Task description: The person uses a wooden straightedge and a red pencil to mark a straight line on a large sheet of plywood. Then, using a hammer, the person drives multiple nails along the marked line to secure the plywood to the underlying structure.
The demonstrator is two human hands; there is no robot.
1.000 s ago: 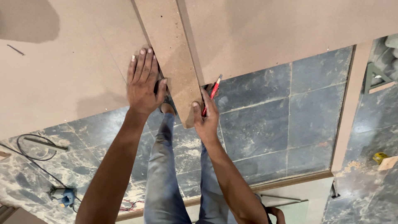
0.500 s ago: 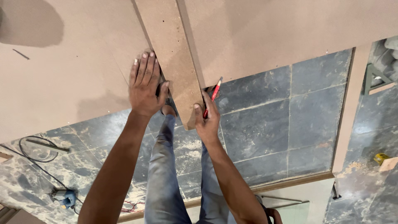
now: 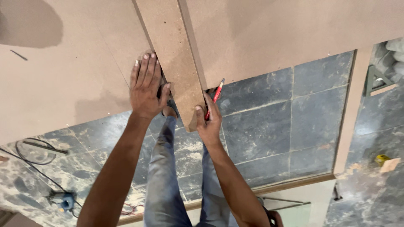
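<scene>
A narrow fibreboard strip (image 3: 174,59) is laid across a large brown board (image 3: 67,71), its near end jutting past the board's edge over the dark tiled floor (image 3: 290,117). It is kept from sliding by the left hand (image 3: 145,88), which is spread flat, fingers on the large board and thumb hooked against the strip's side. A red pencil (image 3: 213,99) is pinched in the right hand (image 3: 208,124), its tip set against the strip's other long edge, which serves as a guide, while that thumb braces the strip's end. A second board (image 3: 286,33) is seen lying beside. A black cable (image 3: 31,153) is coiled on the floor.
</scene>
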